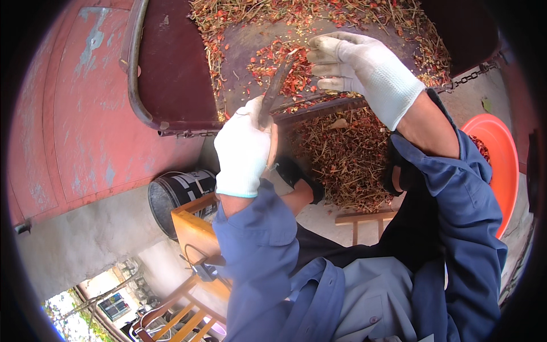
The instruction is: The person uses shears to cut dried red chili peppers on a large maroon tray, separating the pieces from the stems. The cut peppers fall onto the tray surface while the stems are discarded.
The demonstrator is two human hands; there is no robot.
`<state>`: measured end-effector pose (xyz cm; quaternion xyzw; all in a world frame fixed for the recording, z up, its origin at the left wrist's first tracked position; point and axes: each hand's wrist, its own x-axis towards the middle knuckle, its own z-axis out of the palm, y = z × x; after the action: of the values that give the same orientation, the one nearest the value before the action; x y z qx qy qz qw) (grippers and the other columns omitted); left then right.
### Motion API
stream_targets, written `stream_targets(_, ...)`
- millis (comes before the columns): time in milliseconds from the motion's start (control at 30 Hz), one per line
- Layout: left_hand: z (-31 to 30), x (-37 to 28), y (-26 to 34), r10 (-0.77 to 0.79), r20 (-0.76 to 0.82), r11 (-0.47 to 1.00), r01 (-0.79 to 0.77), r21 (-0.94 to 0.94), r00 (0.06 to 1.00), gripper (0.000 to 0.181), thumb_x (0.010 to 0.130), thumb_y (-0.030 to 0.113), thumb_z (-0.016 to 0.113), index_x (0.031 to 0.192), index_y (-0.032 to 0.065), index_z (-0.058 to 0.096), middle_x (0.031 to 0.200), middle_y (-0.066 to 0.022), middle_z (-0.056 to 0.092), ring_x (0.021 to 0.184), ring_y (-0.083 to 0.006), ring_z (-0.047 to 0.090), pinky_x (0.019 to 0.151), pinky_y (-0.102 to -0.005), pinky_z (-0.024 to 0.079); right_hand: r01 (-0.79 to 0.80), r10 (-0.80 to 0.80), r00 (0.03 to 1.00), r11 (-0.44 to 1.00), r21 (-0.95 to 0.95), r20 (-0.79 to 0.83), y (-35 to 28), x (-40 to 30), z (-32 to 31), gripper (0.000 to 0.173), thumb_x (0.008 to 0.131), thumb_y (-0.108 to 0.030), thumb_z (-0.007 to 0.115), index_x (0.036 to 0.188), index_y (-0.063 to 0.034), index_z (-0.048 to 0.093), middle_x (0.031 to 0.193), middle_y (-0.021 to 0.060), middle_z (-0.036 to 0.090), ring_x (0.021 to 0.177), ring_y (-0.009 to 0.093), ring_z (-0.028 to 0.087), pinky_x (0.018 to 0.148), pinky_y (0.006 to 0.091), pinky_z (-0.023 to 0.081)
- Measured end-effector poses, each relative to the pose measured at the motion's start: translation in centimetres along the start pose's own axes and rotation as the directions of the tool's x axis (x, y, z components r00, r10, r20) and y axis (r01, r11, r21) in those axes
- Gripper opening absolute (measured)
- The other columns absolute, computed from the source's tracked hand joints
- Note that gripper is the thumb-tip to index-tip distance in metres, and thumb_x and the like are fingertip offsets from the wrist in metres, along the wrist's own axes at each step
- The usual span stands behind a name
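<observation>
My left hand (243,149), in a white knit glove, grips a dark, narrow tool (277,83) that points up and away with a pale tip. Whether it is a blade or a rod I cannot tell. My right hand (342,64), also gloved, hangs to the right of the tip, fingers slightly spread and bent, with nothing seen in it. Beneath both hands is a dark red panel (175,68) with a rounded tubular rim. Crushed dried red chillies (282,68) with pale seeds lie on it near the tip. More chilli bits and stems (307,10) cover its far part.
Below the panel's edge, chilli stems (346,158) lie heaped between my feet. An orange plastic basin (508,171) stands at right, a black bucket (164,201) and a wooden stool (196,235) at left. Chains (470,78) hang by the panel. A slatted wooden chair (188,316) is at lower left.
</observation>
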<state>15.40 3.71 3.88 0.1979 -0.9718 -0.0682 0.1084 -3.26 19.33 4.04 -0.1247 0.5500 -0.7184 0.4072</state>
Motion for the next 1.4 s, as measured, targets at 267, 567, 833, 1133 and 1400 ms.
stream_targets(267, 0.5, 0.0, 2.1, 0.140, -0.114, 0.975, -0.156, -0.158, 0.984, 0.036, 0.088, 0.009, 0.068, 0.124, 0.0055, 0.070, 0.098, -0.0151, 0.072, 0.070, -0.0241, 0.067, 0.069, -0.0315, 0.055, -0.021, 0.021, 1.000, 1.000, 0.015, -0.019, 0.3, 0.2, -0.6, 0.042, 0.099, -0.020, 0.070, 0.132, 0.0049, 0.058, 0.117, 0.0159, 0.067, 0.106, 0.028, 0.070, 0.086, 0.0368, 0.063)
stream_targets(567, -0.3, -0.6, 0.7, 0.071, -0.033, 0.989, -0.075, -0.128, 0.997, 0.036, 0.088, 0.014, 0.070, 0.122, 0.0033, 0.071, 0.090, -0.0164, 0.072, 0.069, -0.0257, 0.067, 0.069, -0.0328, 0.055, 0.070, -0.065, 0.993, 0.996, 0.052, -0.094, -0.5, 0.4, -0.6, 0.023, 0.100, -0.010, 0.066, 0.119, 0.0036, 0.063, 0.104, 0.0129, 0.070, 0.095, 0.024, 0.073, 0.085, 0.0355, 0.065)
stream_targets(833, 0.4, 1.0, -5.1, -0.438, 0.075, 0.893, 0.423, 0.155, 0.896, 0.053, 0.090, 0.039, 0.071, 0.127, 0.0012, 0.068, 0.106, -0.0212, 0.075, 0.097, -0.0355, 0.074, 0.086, -0.0429, 0.056, 0.030, -0.035, 0.999, 0.950, 0.310, 0.010, 0.0, 0.8, -1.6, 0.026, 0.099, -0.007, 0.066, 0.122, 0.0060, 0.062, 0.108, 0.0164, 0.070, 0.100, 0.028, 0.072, 0.091, 0.0389, 0.064)
stream_targets(1133, 1.6, 2.7, -5.3, -0.460, 0.149, 0.863, 0.400, 0.309, 0.875, 0.042, 0.089, 0.036, 0.065, 0.116, 0.0047, 0.071, 0.109, -0.0216, 0.074, 0.104, -0.0400, 0.071, 0.090, -0.0471, 0.057, 0.021, -0.032, 0.999, 0.958, 0.287, 0.032, -0.4, 0.3, -1.5, 0.028, 0.099, -0.008, 0.066, 0.123, 0.0059, 0.062, 0.110, 0.0169, 0.070, 0.101, 0.028, 0.071, 0.093, 0.0392, 0.063)
stream_targets(1400, 1.5, 2.7, -4.7, -0.455, 0.156, 0.861, 0.389, 0.329, 0.876, 0.040, 0.091, 0.034, 0.063, 0.119, 0.0064, 0.071, 0.110, -0.0201, 0.075, 0.106, -0.0383, 0.071, 0.091, -0.0481, 0.057, 0.047, -0.068, 0.995, 0.959, 0.280, 0.066, -0.6, -0.2, -1.7, 0.029, 0.100, -0.009, 0.066, 0.124, 0.0062, 0.062, 0.110, 0.0168, 0.070, 0.102, 0.027, 0.071, 0.094, 0.0384, 0.063)
